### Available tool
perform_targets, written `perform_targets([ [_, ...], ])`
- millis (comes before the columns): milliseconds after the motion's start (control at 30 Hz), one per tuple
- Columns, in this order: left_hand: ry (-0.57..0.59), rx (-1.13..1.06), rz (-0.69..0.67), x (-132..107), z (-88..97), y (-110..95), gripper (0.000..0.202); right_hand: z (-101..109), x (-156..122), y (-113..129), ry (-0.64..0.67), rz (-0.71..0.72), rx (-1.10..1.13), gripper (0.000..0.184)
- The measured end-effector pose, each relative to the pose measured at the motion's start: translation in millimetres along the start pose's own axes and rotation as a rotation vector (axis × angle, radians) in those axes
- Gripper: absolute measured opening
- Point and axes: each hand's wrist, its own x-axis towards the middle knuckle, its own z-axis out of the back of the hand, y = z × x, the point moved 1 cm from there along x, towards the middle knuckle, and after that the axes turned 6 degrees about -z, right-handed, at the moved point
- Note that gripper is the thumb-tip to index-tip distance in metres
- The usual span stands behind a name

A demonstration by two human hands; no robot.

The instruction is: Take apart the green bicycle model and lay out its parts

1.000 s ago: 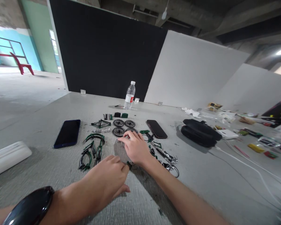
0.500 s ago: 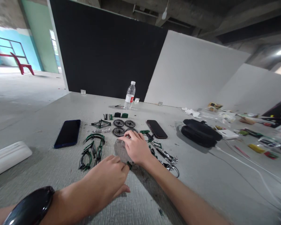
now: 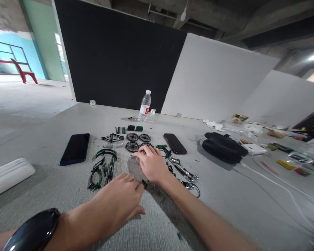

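Note:
My left hand [image 3: 122, 191] is low over the table with its fingers curled and its thumb lying apart. A small dark green part [image 3: 144, 183] shows right at its fingertips. My right hand [image 3: 152, 165] is bent down just in front of the spoked toy wheels [image 3: 133, 146], thumb and fingertips close together; what they hold, if anything, is too small to make out. Green and black mudguard-like parts [image 3: 104, 153] lie left of my hands. On the right are silver and black bicycle parts [image 3: 187, 174]. A miniature bicycle frame [image 3: 112, 138] lies beyond.
Phones lie at left [image 3: 75, 148] and right [image 3: 175, 143]. A water bottle [image 3: 144, 106] stands behind the parts near a black panel [image 3: 120, 52]. At right are a black case [image 3: 223, 148], a white cable [image 3: 274, 184] and assorted clutter. A white object [image 3: 10, 177] is far left.
Both hands stay almost where they were, and the parts lie in the same places. Only the camera view has shifted slightly.

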Motion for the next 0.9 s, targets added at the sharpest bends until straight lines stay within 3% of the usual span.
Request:
perform_targets([
  [633,-0.025,0.001,0.009,0.7,-0.7,-0.4,0.016,-0.1,1.0,-0.4,0.002,0.002,-0.013,0.04],
  [900,0.014,0.018,0.0,0.2,0.3,-0.8,0.016,0.2,0.9,-0.1,0.007,0.006,-0.014,0.041],
])
